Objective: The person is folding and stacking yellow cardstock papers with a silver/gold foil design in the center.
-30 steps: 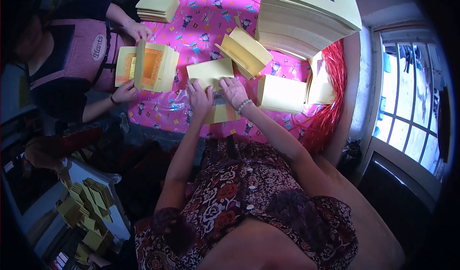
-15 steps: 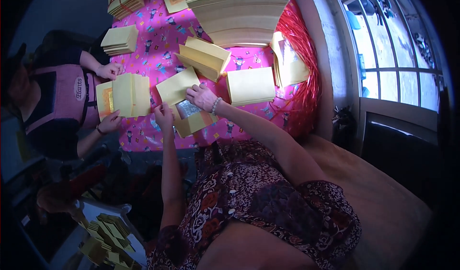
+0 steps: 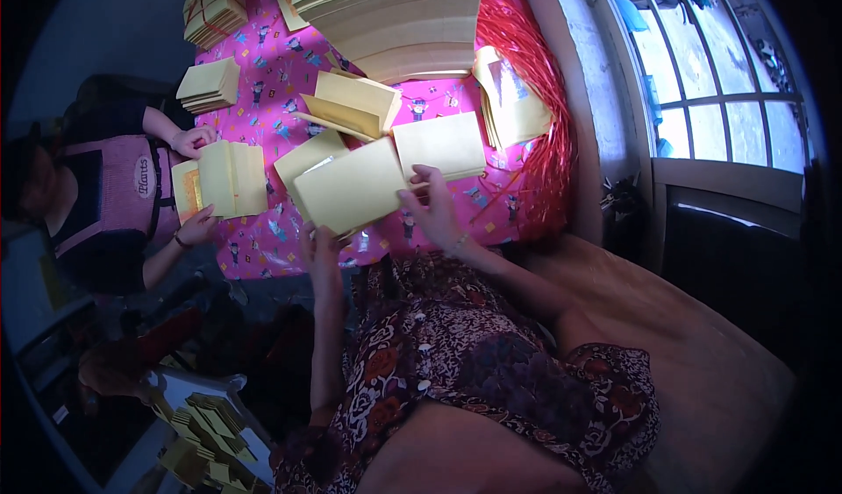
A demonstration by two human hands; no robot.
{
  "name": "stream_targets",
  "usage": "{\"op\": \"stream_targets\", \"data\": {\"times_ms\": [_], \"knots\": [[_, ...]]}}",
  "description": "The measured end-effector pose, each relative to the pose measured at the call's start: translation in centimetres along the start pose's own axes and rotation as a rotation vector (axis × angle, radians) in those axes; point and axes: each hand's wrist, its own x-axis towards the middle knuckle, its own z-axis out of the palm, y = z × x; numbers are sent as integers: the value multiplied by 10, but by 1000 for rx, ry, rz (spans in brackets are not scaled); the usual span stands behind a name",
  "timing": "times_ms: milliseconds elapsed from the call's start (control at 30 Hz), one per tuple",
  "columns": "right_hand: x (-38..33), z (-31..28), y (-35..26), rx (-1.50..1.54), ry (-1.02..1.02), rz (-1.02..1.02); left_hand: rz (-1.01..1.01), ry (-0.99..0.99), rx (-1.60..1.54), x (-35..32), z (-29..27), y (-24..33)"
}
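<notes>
A folded pad of yellow joss paper [image 3: 349, 185] lies tilted between my two hands, plain side up. My left hand [image 3: 321, 247] pinches its lower left edge. My right hand [image 3: 431, 206] has its fingers and thumb curled at the right edge. Another yellow sheet [image 3: 303, 159] shows partly beneath it at the upper left. Just right of the pad sits a neat yellow stack [image 3: 440, 143], and behind it an open folded bundle [image 3: 353, 103] leans up. Whatever lies under the held pad is hidden.
A co-worker's hands [image 3: 195, 226] handle a yellow bundle [image 3: 232, 180] at the left. The pink patterned tablecloth [image 3: 281, 130] carries a tall paper pile [image 3: 399, 33], tied bundles [image 3: 214, 10] and a small stack [image 3: 209, 86]. Red plastic strands [image 3: 539, 82] hang along the right edge.
The silver patch that showed between my hands is covered by the folded yellow pad. My right hand has moved right and nearer, from the paper's top to its right edge. The view shifted slightly.
</notes>
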Motion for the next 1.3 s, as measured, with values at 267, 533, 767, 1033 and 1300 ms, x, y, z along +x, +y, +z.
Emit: {"op": "stream_targets", "data": {"times_ms": [267, 533, 767, 1033, 1300], "knots": [[36, -92, 33, -76, 94, 4, -44, -403, 240, 46, 78, -35], [76, -121, 110, -397, 76, 80, -159, -475, 591, 103, 97, -97], [97, -139, 162, -428, 27, 236, -220, -442, 668, 117, 113, -131], [121, -167, 157, -591, -180, 340, -276, -389, 782, 136, 122, -168], [124, -172, 153, -669, -255, 337, -252, -329, 762, 129, 127, -180]]}}
